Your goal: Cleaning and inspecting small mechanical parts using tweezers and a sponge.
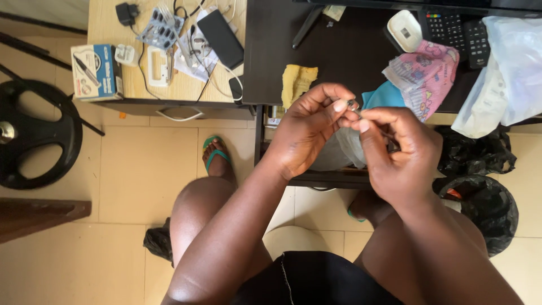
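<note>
My left hand (pixel 307 130) and my right hand (pixel 398 155) meet in front of me, above my knees. Between their fingertips they pinch a small thin metal piece (pixel 353 105), too small to tell what it is. The left thumb and forefinger close on its upper end, the right fingers on its lower end. Both hands hover just before the near edge of a dark desk (pixel 271 68). Pale cloth shows behind the hands.
On the dark desk lie a yellow cloth (pixel 297 82), pink and teal fabric (pixel 429 73), remote controls (pixel 460 31) and a white plastic bag (pixel 505 73). A light wooden table (pixel 135 90) holds a phone (pixel 221 35), cables and a box (pixel 95 72). Black bags (pixel 480 203) sit at right, a black round stand (pixel 34 135) at left.
</note>
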